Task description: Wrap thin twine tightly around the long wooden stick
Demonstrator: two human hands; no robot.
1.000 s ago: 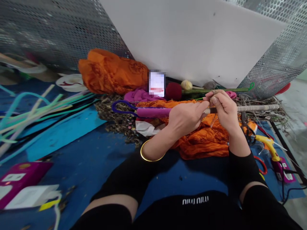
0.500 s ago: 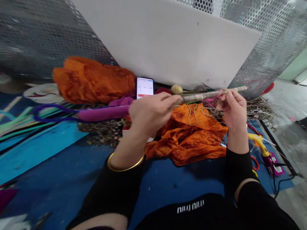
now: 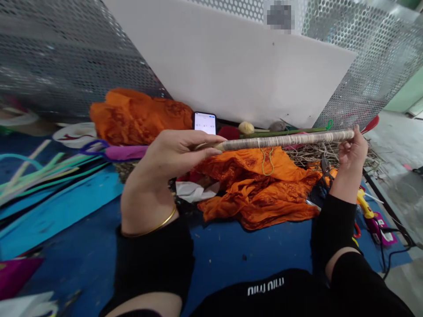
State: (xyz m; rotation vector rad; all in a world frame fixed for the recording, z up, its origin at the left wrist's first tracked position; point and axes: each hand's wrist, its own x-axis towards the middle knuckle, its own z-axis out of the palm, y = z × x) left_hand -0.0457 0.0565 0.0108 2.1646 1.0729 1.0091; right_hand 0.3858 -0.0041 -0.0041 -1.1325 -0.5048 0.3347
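In both hands I hold a long stick (image 3: 280, 141) wound with beige and brown thread, nearly level above the table. My left hand (image 3: 165, 163) pinches it between thumb and fingers near its middle. My right hand (image 3: 353, 149) is closed on its right end. Beyond my left hand, in line with the stick, a purple wrapped length (image 3: 127, 152) ends in a dark blue loop (image 3: 94, 147); my hand hides whether they join. Crumpled orange cloth (image 3: 257, 193) lies below the stick, with a thin yellow-green cord loop (image 3: 271, 163) over it.
A phone (image 3: 205, 123) leans beside an orange cloth bundle (image 3: 142, 116). A white board (image 3: 238, 66) stands behind. Coloured strips (image 3: 49, 176) and a light-blue sheet (image 3: 66, 211) lie left; dry twigs (image 3: 307, 156), pliers (image 3: 325, 167) and a yellow glue gun (image 3: 365, 204) lie right.
My right hand has slid outward to the stick's right end. My left hand has moved left, baring more of the thread winding. The purple length shows shorter now.
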